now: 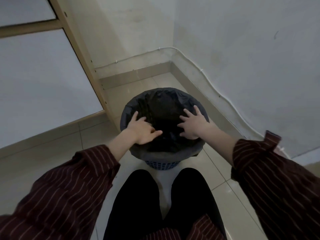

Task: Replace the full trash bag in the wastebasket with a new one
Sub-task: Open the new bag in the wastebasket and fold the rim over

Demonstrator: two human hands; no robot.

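A round blue lattice wastebasket (161,165) stands on the tiled floor in a room corner, just in front of my knees. A black trash bag (161,104) lines it, its edge folded over the rim. My left hand (142,131) lies with spread fingers over the left side of the bag's opening. On the right side, my right hand (193,124) rests the same way with its fingers fanned out. Neither hand grips the plastic. The inside of the bag is dark and I cannot make out its contents.
A beige-framed panel door (81,54) stands to the left of the basket. White walls meet in the corner behind it, with a thin white cable (216,90) running along the skirting. My dark trouser legs (138,201) are close below the basket.
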